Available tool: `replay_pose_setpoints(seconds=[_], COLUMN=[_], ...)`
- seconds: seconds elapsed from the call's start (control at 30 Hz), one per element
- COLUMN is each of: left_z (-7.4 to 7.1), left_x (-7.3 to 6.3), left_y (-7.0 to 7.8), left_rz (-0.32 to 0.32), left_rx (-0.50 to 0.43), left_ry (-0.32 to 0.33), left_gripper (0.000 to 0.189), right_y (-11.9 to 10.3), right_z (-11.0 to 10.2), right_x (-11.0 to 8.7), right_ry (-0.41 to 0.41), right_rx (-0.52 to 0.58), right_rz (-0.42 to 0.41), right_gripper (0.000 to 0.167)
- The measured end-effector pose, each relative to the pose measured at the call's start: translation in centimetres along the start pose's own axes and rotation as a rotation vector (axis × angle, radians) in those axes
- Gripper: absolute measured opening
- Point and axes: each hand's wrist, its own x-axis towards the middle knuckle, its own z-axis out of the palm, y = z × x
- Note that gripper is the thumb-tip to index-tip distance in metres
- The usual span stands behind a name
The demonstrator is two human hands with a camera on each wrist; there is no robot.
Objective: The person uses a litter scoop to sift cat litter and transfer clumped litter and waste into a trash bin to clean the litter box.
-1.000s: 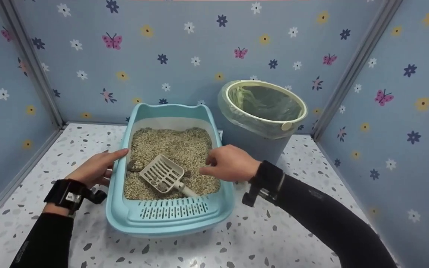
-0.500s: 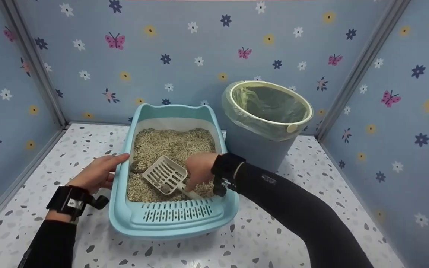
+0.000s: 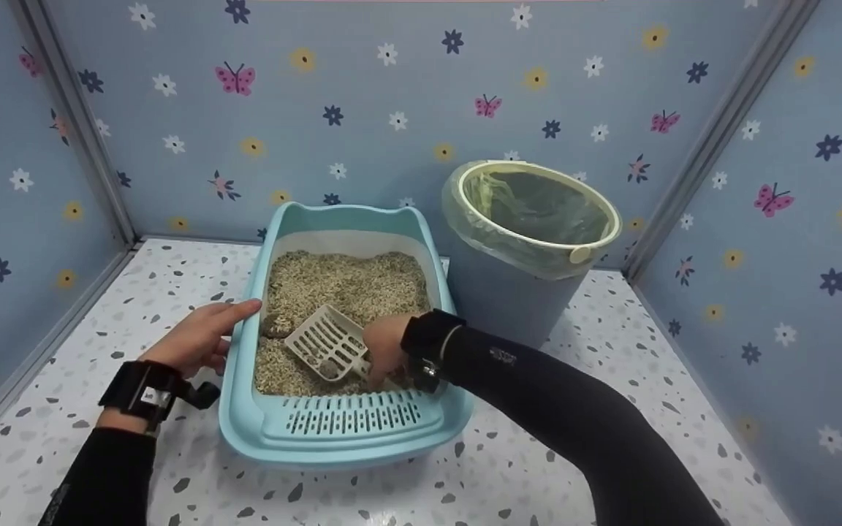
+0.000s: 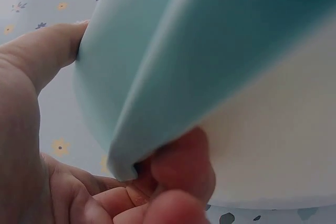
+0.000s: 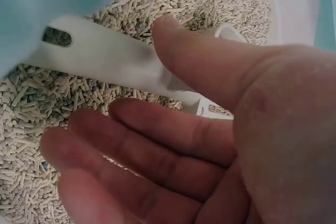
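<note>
A light-blue litter box [image 3: 348,447] holds tan pellet litter [image 3: 351,276]. My left hand [image 3: 198,340] grips its left rim; in the left wrist view the thumb lies on one side of the rim and the curled fingers are under the other. A beige slotted litter scoop [image 3: 327,343] lies on the litter with a dark clump in it. My right hand [image 3: 386,347] is over the scoop's handle [image 5: 113,59]. In the right wrist view the thumb overlaps the handle while the extended fingers lie below it, not closed around it. Whether the thumb touches it cannot be seen.
Right behind the litter box stands a blue-grey bin [image 3: 512,296] with a pale rim and a translucent yellowish liner [image 3: 465,215]. Flower-patterned walls [image 3: 377,102] enclose the back and both sides. The surface below is speckled white [image 3: 538,456].
My right hand has moved left and down from above the litter to the scoop's handle. The left hand stays on the rim. The view has shifted slightly.
</note>
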Motion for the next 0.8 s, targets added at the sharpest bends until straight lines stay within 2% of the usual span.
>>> replay_pose_setpoints(seconds=[0.17,0.5,0.63,0.8], left_z=[0.1,0.2,0.2,0.0], left_x=[-0.1,-0.2,-0.2,0.0], left_y=[-0.1,0.2,0.1,0.0], left_rz=[-0.003,0.003,0.007,0.014], left_rx=[0.002,0.003,0.014,0.028], left_ry=[-0.001,-0.003,-0.003,0.007], left_gripper=[0.084,0.084,0.083,0.081], right_y=[0.2,1.0,1.4,1.9], right_z=[0.1,0.0,-0.2,-1.4], right_x=[0.5,1.8,1.9,1.5], right_ry=[0.001,0.023,0.068,0.162], right_rx=[0.003,0.042,0.129,0.129], right_rz=[-0.047,-0.016,0.030,0.025], right_gripper=[0.042,0.046,0.048,0.052])
